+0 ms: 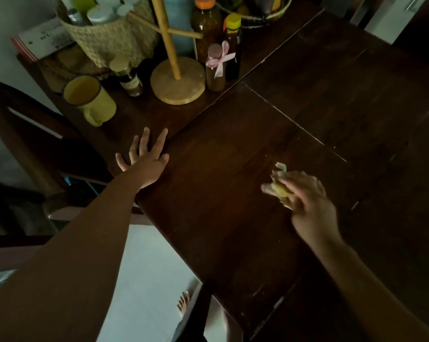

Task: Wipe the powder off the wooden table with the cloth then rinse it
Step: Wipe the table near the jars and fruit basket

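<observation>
**Head view: cloth in your right hand, pale line lying beyond it**

Nearest you, your right hand (309, 206) hovers low over the dark tabletop (221, 230). Its fingers (300, 187) are curled round one crumpled, yellowish cloth (279, 187) and pinch it. The cloth sticks out from the fingertips toward your left and away from you. The blur there hides whether it touches the wood.

Your left hand (147, 164) lies to the left and slightly farther off, well apart from the cloth. It rests flat by the tabletop's edge with its fingers (144, 144) spread, and it holds nothing.

Beyond the cloth, a thin pale line (295, 124) runs along a board seam, from far-left to near-right. It may be powder caught in the joint, though the dim light leaves that uncertain. If it is, the wipe should run along that diagonal. Your right hand is plainly the nearer one and the cloth already faces that way.

At the far corner stand:
- one yellow mug (90, 99)
- one wooden stand (177, 85)
- one woven basket (114, 38)
- at least four bottles, among them one with a pink bow (216, 70)
</observation>
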